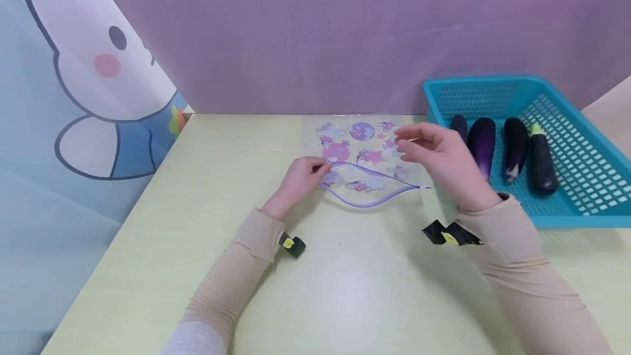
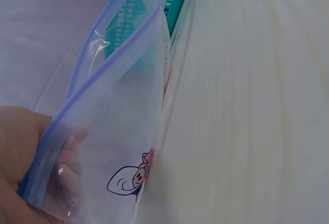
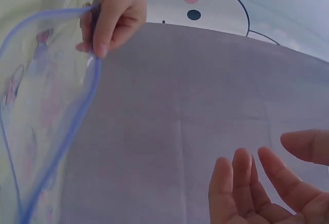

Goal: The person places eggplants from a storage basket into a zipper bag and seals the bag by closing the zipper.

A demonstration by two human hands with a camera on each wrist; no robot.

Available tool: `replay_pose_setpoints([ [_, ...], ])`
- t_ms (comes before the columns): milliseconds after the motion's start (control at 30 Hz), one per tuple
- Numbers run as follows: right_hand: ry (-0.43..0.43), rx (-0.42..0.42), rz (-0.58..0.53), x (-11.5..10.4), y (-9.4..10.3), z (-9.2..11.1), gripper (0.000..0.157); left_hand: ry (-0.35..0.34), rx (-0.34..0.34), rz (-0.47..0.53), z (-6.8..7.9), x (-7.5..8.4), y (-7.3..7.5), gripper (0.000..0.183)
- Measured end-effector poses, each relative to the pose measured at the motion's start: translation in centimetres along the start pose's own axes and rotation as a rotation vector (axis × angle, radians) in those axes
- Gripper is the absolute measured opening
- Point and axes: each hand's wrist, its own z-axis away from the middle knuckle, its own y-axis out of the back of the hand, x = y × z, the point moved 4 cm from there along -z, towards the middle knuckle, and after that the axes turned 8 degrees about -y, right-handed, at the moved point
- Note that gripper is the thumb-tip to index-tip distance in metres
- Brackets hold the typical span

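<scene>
A clear zip bag [image 1: 362, 131] with pink and purple cartoon prints lies on the table, its purple-edged mouth spread apart toward the person. My left hand [image 1: 304, 179] pinches the left end of that mouth between thumb and fingers; the left wrist view shows fingers behind the clear film [image 2: 118, 126]. Above the bag's right end my right hand [image 1: 443, 160] hovers, fingers loosely bent and thumb apart, holding nothing. In the right wrist view its fingers [image 3: 244, 183] are spread from the thumb. Several dark purple eggplants [image 1: 482, 144] lie in a teal basket [image 1: 581, 221] beside the right hand.
The basket's tall perforated walls stand close to the right forearm. A purple cloth [image 1: 305, 37] hangs behind the table [image 1: 340, 289], and a cartoon-printed blue cloth [image 1: 59, 245] hangs along the left side. Black devices are strapped at both wrists.
</scene>
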Motion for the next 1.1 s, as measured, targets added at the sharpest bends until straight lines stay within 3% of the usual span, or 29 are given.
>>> replay_pose_setpoints([
  [500, -0.020, 0.021, 0.119, -0.9, 4.3, -0.7, 0.044, -0.004, 0.006, -0.022, 0.2, -0.3, 0.4, 0.030],
  [767, -0.042, 0.038, 0.027, 1.2, 7.3, -2.3, 0.047, 0.006, 0.006, 0.005, 0.4, -0.5, 0.3, 0.031],
  [1100, -0.117, 0.020, 0.043, 4.9, 10.8, -4.3, 0.050, 0.010, 0.003, 0.002, 0.4, -0.4, 0.3, 0.030],
])
